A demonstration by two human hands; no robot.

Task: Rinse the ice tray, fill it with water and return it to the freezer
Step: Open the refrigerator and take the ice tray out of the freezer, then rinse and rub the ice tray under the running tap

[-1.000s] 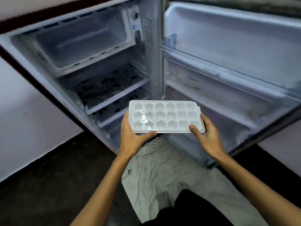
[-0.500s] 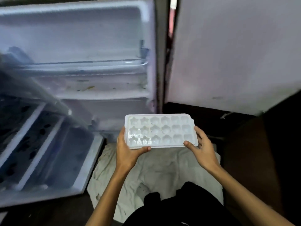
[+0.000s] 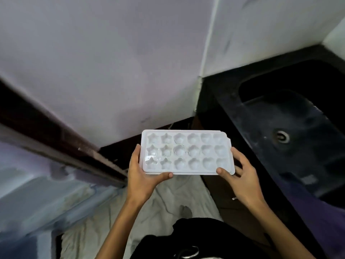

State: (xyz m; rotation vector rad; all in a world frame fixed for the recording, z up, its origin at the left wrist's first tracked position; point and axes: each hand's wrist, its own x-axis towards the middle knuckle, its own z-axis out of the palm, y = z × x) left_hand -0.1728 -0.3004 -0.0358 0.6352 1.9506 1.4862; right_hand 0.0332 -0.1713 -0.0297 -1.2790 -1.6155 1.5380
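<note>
I hold a white plastic ice tray [image 3: 186, 152] level in front of me, with star and round moulds that look dry. My left hand [image 3: 141, 174] grips its left end, thumb on the near rim. My right hand [image 3: 240, 176] grips its right end, thumb on the near right corner. A black sink [image 3: 291, 131] with a round metal drain [image 3: 281, 137] lies to the right of the tray, set in a dark counter. The open fridge door [image 3: 37, 187] shows blurred at the lower left.
A white wall [image 3: 112, 62] fills the upper view, meeting a corner above the counter. A dark brown door edge [image 3: 61, 135] runs diagonally at the left. A pale crumpled cloth [image 3: 168, 202] covers the floor beneath my hands.
My view has swung right, away from the fridge interior and toward the sink. The tray stays in both hands with the same grip.
</note>
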